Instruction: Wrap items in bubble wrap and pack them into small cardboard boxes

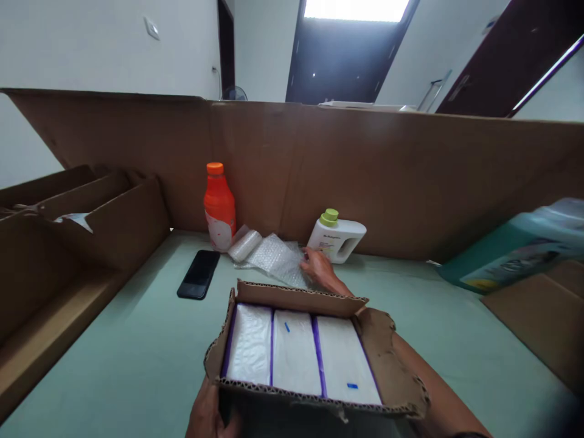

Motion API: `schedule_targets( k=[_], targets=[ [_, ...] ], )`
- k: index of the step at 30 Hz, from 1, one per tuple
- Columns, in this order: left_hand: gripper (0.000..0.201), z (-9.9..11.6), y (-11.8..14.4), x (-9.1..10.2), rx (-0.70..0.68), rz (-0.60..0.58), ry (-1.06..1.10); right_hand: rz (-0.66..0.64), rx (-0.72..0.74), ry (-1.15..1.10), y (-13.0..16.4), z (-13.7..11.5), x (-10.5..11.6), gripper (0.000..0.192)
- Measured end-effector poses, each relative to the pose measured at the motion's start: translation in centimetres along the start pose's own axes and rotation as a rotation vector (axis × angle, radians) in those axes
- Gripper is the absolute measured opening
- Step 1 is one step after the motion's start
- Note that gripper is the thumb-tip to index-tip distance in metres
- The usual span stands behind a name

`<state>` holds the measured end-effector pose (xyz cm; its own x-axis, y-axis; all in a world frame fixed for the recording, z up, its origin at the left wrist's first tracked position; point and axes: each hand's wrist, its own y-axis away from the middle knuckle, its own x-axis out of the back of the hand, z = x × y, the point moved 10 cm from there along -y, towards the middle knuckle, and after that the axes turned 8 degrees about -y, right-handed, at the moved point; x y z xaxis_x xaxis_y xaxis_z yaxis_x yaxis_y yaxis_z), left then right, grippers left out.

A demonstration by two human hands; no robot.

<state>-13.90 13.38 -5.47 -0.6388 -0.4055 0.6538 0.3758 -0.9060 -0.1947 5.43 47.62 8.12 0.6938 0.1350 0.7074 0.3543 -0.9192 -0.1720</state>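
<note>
An open cardboard box (383,347) sits near me on the pale green table, holding three white packs with purple edges (294,353). My left hand (207,413) grips the box's near left corner from below. My right hand (319,269) reaches past the box's far side and rests its fingers on a sheet of bubble wrap (276,258) lying behind the box. Whether the fingers pinch the wrap or just touch it is unclear.
An orange bottle (219,207) and a white jug with a green cap (337,238) stand by the tall cardboard wall (410,176). A black phone (199,274) lies left of the box. Cardboard boxes (114,219) stand left, a teal package (515,249) right.
</note>
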Motion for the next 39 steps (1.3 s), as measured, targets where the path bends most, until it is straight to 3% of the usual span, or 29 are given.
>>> schedule_targets(
  k=[2,5,10,13,16,23,27,29,31,33,34,39],
  targets=[
    [0.051,0.2,0.2,-0.1,-0.003,0.016,-0.036,0.004,-0.020,0.004,0.1,0.4,0.6,0.029],
    [0.050,0.2,0.1,0.0,0.011,0.017,-0.049,0.006,-0.032,-0.049,2.1,0.8,3.7,0.016],
    [0.045,2.0,-1.1,0.8,-0.028,-0.049,0.040,0.077,-0.089,-0.182,9.0,2.4,11.9,0.034],
    [0.041,3.3,-1.9,2.3,-0.009,-0.008,0.074,0.144,-0.162,-0.263,13.5,4.3,15.2,0.043],
    [0.042,4.0,-2.2,3.5,0.027,0.034,0.083,0.194,-0.204,-0.326,16.2,5.8,16.4,0.045],
    [0.042,5.2,-2.1,4.3,0.068,0.015,0.108,0.308,-0.246,-0.452,19.8,8.8,19.2,0.048],
    [0.042,5.7,-1.9,4.7,0.087,0.007,0.106,0.298,-0.394,-0.347,26.3,12.8,21.4,0.038],
    [0.040,5.8,-2.0,4.8,0.094,0.004,0.103,0.352,-0.463,-0.253,30.2,14.2,23.0,0.032],
    [0.041,5.7,-2.1,4.7,0.110,-0.016,0.111,0.444,-0.481,-0.132,33.1,14.1,24.3,0.030],
    [0.046,5.7,-2.1,4.5,0.129,-0.041,0.140,0.464,-0.410,-0.041,34.2,12.1,23.4,0.033],
    [0.049,5.8,-2.1,4.5,0.137,-0.050,0.161,0.414,-0.345,-0.033,33.9,10.5,21.6,0.037],
    [0.059,6.3,-1.9,5.1,0.162,-0.066,0.276,-0.023,-0.030,-0.257,30.4,1.6,7.1,0.065]
  ],
)
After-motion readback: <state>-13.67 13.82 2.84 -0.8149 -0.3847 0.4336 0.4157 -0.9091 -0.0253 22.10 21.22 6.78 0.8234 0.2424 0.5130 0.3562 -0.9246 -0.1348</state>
